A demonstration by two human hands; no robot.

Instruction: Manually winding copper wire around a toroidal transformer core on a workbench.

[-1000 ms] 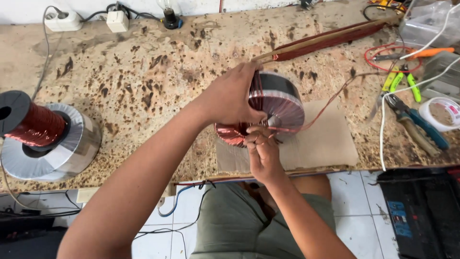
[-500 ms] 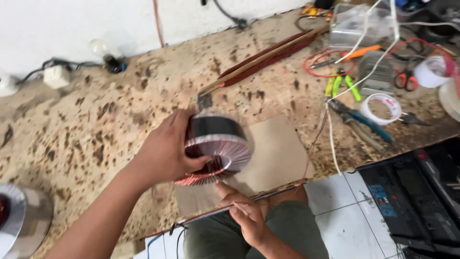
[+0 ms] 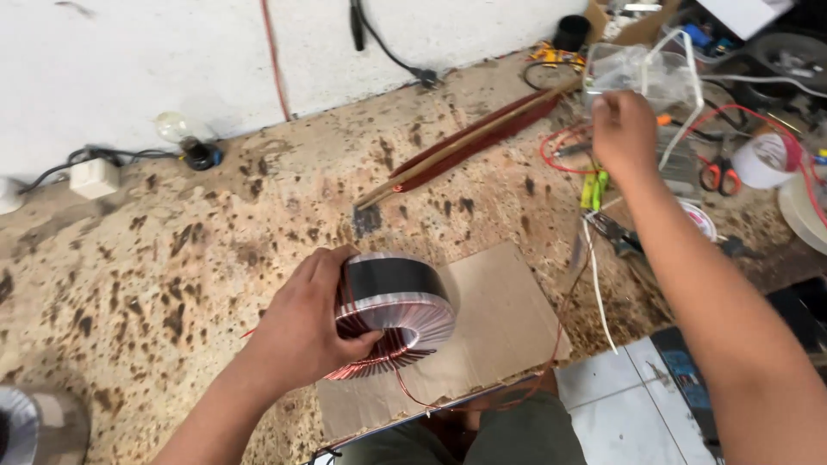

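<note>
My left hand grips a round toroidal coil wound with copper wire and banded in black, holding it tilted just above a piece of cardboard. A thin copper wire trails from the coil toward the bench's front edge. My right hand is stretched out to the far right, fingers closed at a clear plastic container among the tools. What the fingers pinch is not visible.
A long winding shuttle wrapped in red-brown wire lies diagonally on the speckled bench. Pliers, green-handled tools, scissors, tape rolls and red wires crowd the right. A bulb in a socket and a power strip sit at the wall.
My right hand left the coil near my lap and reached up to the right toward the plastic container. The view swung right; my left hand kept hold of the coil.
</note>
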